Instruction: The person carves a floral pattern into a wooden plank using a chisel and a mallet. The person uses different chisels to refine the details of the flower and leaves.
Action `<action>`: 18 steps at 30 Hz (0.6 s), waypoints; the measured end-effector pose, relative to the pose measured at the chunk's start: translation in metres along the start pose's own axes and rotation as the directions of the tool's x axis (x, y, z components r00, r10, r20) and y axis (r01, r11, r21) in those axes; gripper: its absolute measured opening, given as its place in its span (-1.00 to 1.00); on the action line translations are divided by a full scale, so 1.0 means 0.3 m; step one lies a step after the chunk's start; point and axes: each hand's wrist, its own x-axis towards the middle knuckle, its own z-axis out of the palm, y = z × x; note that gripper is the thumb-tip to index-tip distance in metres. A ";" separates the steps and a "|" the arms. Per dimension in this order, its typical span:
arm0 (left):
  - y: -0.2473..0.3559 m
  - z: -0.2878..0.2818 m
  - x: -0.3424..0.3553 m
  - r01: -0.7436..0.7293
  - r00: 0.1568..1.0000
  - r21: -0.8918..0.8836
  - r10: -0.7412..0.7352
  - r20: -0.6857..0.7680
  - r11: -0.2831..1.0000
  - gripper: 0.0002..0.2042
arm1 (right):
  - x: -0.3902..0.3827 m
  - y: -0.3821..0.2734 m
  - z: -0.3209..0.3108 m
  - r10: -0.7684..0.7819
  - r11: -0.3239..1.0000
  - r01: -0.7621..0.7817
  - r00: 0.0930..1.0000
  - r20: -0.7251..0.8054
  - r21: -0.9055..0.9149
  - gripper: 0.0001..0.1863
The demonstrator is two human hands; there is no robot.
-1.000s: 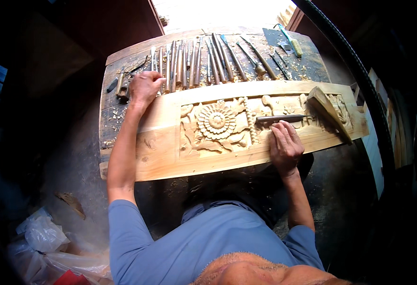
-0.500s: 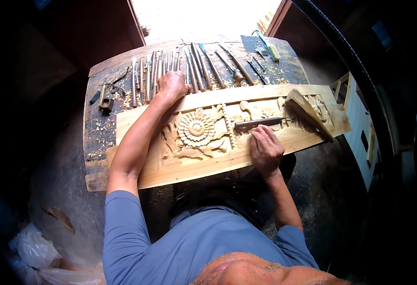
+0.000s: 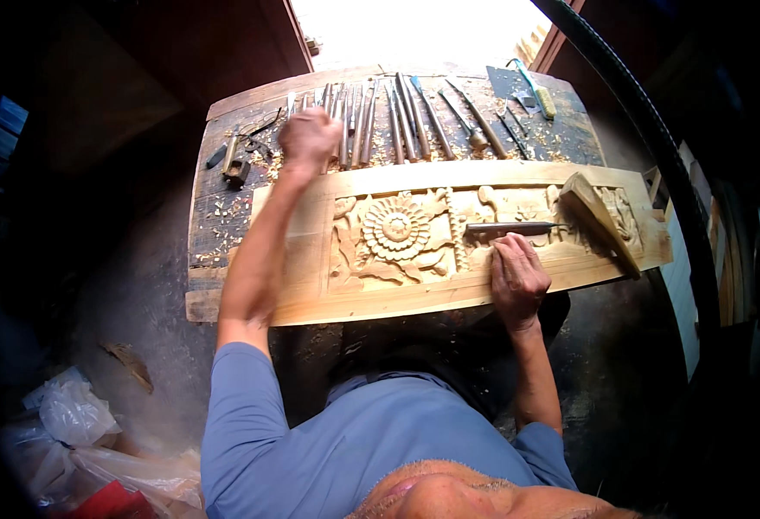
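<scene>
Over the chisels (image 3: 433, 121), the left hand (image 3: 311, 138) is blurred, grip unclear; the right hand (image 3: 519, 275) bunches, hold uncertain.

You're wearing a plain blue-grey shirt (image 3: 423, 424), soft-looking, creasing lightly across the front. Its left sleeve (image 3: 246, 394) is ending near your elbow, hem slightly loose; its right sleeve (image 3: 544, 454) is running short too, same colour. Your left forearm (image 3: 263, 246), right forearm (image 3: 538, 372), left hand (image 3: 311, 140) and right hand (image 3: 520, 281) are all showing bare. Darker bluish cloth (image 3: 364, 380) is peeking out past the shirt's far edge, shadow hiding its details.
</scene>
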 end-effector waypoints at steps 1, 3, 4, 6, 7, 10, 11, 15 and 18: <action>-0.055 -0.108 -0.023 -0.027 0.992 -0.131 0.010 -0.126 0.991 -0.79 | -0.001 -0.009 0.007 0.005 1.000 -0.005 1.000 0.004 0.013 -0.84; -0.107 -0.308 -0.069 -0.068 0.964 -0.285 -0.010 -0.265 0.956 -0.80 | 0.003 -0.017 0.001 0.013 1.000 -0.013 1.000 0.005 0.018 -0.82; -0.112 -0.411 -0.096 -0.049 0.959 -0.311 -0.042 -0.281 0.949 -0.81 | -0.002 -0.015 0.003 0.020 1.000 -0.020 1.000 0.006 0.018 -0.82; -0.236 -0.539 -0.117 0.024 0.936 -0.416 -0.167 -0.310 0.909 -0.87 | 0.001 -0.021 0.001 0.024 0.999 -0.024 1.000 0.003 0.021 -0.82; -0.296 -0.590 -0.131 0.064 0.919 -0.407 -0.213 -0.333 0.911 -0.87 | 0.000 -0.025 0.004 0.028 0.999 -0.028 1.000 -0.002 0.024 -0.82; -0.368 -0.625 -0.170 0.169 0.884 -0.190 -0.234 -0.405 0.967 -0.84 | 0.007 -0.037 0.008 0.022 0.999 -0.021 1.000 -0.008 0.025 -0.82; -0.377 -0.621 -0.188 0.176 0.878 -0.172 -0.234 -0.417 0.969 -0.84 | 0.012 -0.042 0.010 0.019 0.999 -0.019 1.000 -0.004 0.037 -0.83; -0.442 -0.604 -0.158 0.194 0.882 0.069 -0.143 -0.449 0.979 -0.86 | 0.031 -0.061 0.012 0.028 0.998 -0.026 1.000 -0.015 0.064 -0.83; -0.406 -0.523 -0.125 0.091 0.903 0.146 -0.020 -0.430 0.985 -0.84 | 0.019 -0.013 -0.005 0.053 0.997 -0.051 0.998 -0.037 0.060 -0.86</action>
